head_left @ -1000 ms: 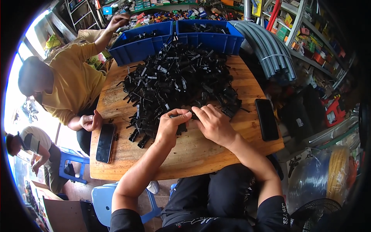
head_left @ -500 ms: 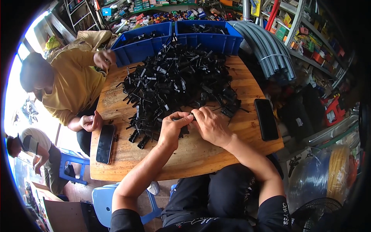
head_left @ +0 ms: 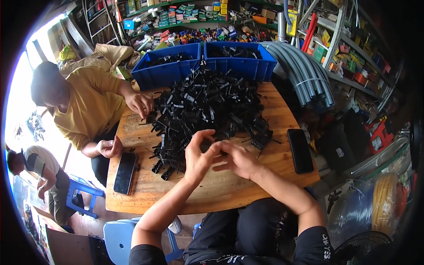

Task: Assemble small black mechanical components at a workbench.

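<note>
Left hand [head_left: 197, 158] and right hand [head_left: 238, 160] pinch one small black plastic part [head_left: 219, 152] above the wooden table [head_left: 212, 190].

Looks like a hardware shop's back workroom. Shelves [head_left: 353, 57] crammed with boxed parts, grey conduit pipes [head_left: 304, 75] bundled up, and blue bins [head_left: 203, 64] beside a wooden table [head_left: 229, 194].

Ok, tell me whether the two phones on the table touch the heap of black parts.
Apart. The head view shows bare wood between the left phone and the heap, and between the right phone and the heap.
</note>
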Demonstrator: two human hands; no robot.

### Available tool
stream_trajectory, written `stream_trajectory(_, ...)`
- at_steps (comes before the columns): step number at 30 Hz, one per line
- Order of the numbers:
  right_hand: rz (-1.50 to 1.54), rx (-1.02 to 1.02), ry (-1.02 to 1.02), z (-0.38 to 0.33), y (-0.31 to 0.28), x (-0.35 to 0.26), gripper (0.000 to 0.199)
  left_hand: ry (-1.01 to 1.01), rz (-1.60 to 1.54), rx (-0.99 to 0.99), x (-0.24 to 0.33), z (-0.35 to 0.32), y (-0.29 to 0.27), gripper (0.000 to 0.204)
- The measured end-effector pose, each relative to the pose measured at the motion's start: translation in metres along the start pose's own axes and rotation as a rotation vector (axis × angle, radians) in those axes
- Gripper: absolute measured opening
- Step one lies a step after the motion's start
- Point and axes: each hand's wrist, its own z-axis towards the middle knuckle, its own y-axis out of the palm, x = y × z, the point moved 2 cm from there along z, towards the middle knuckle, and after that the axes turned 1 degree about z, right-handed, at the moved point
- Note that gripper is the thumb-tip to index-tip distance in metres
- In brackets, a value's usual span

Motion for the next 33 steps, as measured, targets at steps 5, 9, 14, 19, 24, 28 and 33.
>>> stream_trajectory(5, 0.104, 0.026, -0.197, -0.006, -0.002, 0.003, 0.037, 0.501, 0.464, -0.222, 0.014, -0.009, 0.023, 0.065)
stream_trajectory(9, 0.531, -0.053, 0.112, -0.012, -0.036, 0.015, 0.044, 0.531, 0.410, -0.243, 0.014, -0.006, 0.009, 0.061)
stream_trajectory(14, 0.585, 0.019, 0.044, -0.033, -0.066, -0.003, 0.048, 0.259, 0.394, 0.186, 0.012, 0.026, -0.028, 0.021)
stream_trajectory(19, 0.676, -0.060, -0.111, 0.035, -0.033, -0.096, 0.046, 0.404, 0.827, 0.036, -0.005, 0.018, -0.032, 0.010)
stream_trajectory(24, 0.116, 0.543, -0.524, 0.126, -0.017, -0.272, 0.071, 0.327, 1.251, -0.092, -0.024, 0.003, -0.002, 0.030)
stream_trajectory(28, -0.314, 0.533, -0.639, 0.134, -0.030, -0.230, 0.049, 0.310, 1.197, -0.159, -0.027, 0.004, -0.006, 0.027)
stream_trajectory(33, -0.804, 0.132, -0.680, 0.068, -0.026, -0.104, 0.020, 0.392, 1.076, -0.141, -0.016, 0.004, -0.011, 0.033)
